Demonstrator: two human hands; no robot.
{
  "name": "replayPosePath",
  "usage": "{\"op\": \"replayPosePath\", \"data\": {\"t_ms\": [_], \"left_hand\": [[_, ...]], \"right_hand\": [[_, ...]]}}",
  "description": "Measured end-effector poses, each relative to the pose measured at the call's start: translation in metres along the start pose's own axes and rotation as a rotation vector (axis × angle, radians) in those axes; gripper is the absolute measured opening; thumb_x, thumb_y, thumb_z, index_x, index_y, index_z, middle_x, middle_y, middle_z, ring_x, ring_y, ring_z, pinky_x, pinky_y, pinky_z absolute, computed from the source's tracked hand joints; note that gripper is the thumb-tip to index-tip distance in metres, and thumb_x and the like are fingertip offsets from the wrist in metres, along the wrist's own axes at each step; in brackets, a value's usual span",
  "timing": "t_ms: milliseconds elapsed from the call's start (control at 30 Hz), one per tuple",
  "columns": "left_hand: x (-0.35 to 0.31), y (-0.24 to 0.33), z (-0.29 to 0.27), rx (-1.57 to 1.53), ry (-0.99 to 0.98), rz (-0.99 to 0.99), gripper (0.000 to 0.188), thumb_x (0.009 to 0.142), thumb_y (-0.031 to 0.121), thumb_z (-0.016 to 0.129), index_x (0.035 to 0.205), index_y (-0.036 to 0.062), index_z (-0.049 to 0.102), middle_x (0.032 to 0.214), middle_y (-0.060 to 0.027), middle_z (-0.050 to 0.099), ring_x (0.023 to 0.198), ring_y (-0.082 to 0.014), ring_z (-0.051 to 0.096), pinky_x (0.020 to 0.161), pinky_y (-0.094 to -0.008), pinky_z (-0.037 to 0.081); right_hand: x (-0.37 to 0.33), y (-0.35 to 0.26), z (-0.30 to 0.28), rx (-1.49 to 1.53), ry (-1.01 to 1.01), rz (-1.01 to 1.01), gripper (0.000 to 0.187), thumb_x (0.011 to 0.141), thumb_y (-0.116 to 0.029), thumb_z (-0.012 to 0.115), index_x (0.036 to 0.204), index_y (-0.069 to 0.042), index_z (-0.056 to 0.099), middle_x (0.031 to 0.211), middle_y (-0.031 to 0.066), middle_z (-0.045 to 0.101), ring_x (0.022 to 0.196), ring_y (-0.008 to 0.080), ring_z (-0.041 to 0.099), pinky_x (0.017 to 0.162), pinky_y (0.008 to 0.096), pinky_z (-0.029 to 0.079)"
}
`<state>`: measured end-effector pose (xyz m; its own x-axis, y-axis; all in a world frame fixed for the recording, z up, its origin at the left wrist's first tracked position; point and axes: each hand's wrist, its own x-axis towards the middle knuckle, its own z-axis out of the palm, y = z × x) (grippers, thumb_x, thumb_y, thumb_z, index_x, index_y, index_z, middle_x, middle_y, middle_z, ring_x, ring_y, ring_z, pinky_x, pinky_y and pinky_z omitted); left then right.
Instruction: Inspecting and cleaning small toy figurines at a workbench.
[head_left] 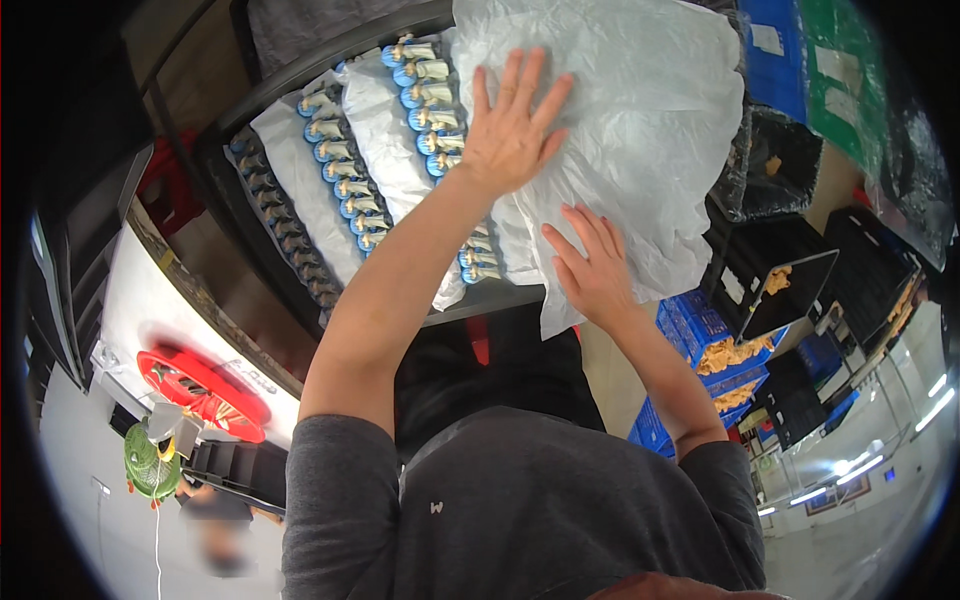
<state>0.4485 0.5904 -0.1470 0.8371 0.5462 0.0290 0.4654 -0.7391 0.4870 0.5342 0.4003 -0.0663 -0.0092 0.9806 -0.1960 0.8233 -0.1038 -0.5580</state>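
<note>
A wide sheet of thin white packing paper [640, 110] covers the right part of a black tray [255, 115]. My left hand [512, 135] rests on this sheet with its fingers spread, just right of a row of small figurines [432, 105] with blue round tops and pale bodies. Lower down, near the sheet's front edge, lies my right hand [595, 265], its fingers stretched out flat on the paper. More figurine rows [345, 175] stand to the left, with strips of white paper [305, 165] between them. What the big sheet covers is hidden.
Blue crates [690, 325] with tan contents are stacked at the right, beside black bins [770, 280]. Blue and green plastic-wrapped containers [840, 70] stand at the far right. To the left are a white table edge [190, 310], a red fan [205, 395] and a blurred person [215, 520].
</note>
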Motion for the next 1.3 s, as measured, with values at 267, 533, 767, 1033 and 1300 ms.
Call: {"op": "replayPosePath", "data": {"t_ms": [267,533,767,1033,1300], "left_hand": [[0.012,-0.032,-0.009,0.115,0.031,-0.009,0.061,0.082,0.044,0.057,0.132,0.0146,0.040,0.143,-0.0171,0.023,0.133,-0.0348,0.019,0.103,-0.0571,0.018],[0.038,-0.014,-0.011,0.406,-0.302,-0.084,0.066,0.084,0.052,0.048,0.138,0.0184,0.032,0.147,-0.0141,0.018,0.137,-0.0313,0.009,0.104,-0.0603,0.011],[0.044,-0.015,-0.012,0.272,-0.437,-0.081,0.074,0.080,0.043,0.056,0.139,0.0092,0.028,0.143,-0.0162,0.023,0.134,-0.0327,0.016,0.107,-0.0592,0.010],[0.053,-0.015,-0.006,0.261,-0.360,-0.090,0.072,0.081,0.041,0.055,0.139,0.0090,0.028,0.138,-0.0145,0.030,0.129,-0.0311,0.024,0.106,-0.0572,0.013],[0.060,-0.018,0.005,0.234,-0.409,-0.131,0.070,0.084,0.045,0.051,0.140,0.0099,0.026,0.133,-0.0117,0.036,0.127,-0.0294,0.027,0.106,-0.0566,0.014]], "right_hand": [[-0.016,0.017,0.039,-0.166,-0.292,0.167,0.067,0.079,-0.038,0.059,0.137,-0.014,0.034,0.145,0.0175,0.021,0.134,0.0387,0.017,0.101,0.0611,0.016],[-0.018,0.020,0.050,-0.211,-0.256,0.349,0.070,0.077,-0.035,0.061,0.137,-0.011,0.035,0.146,0.0182,0.018,0.134,0.0412,0.012,0.101,0.0622,0.014],[-0.018,0.019,0.052,-0.073,-0.095,0.213,0.067,0.078,-0.035,0.060,0.135,-0.010,0.036,0.145,0.0189,0.019,0.134,0.0415,0.013,0.101,0.0622,0.013],[-0.015,0.026,0.058,-0.158,-0.284,0.259,0.059,0.081,-0.033,0.058,0.134,-0.014,0.039,0.146,0.0128,0.021,0.136,0.0346,0.012,0.100,0.0640,0.013],[-0.012,0.027,0.052,-0.281,-0.234,0.316,0.061,0.077,-0.024,0.062,0.133,-0.012,0.040,0.145,0.0143,0.022,0.134,0.0362,0.015,0.100,0.0608,0.017]]}}
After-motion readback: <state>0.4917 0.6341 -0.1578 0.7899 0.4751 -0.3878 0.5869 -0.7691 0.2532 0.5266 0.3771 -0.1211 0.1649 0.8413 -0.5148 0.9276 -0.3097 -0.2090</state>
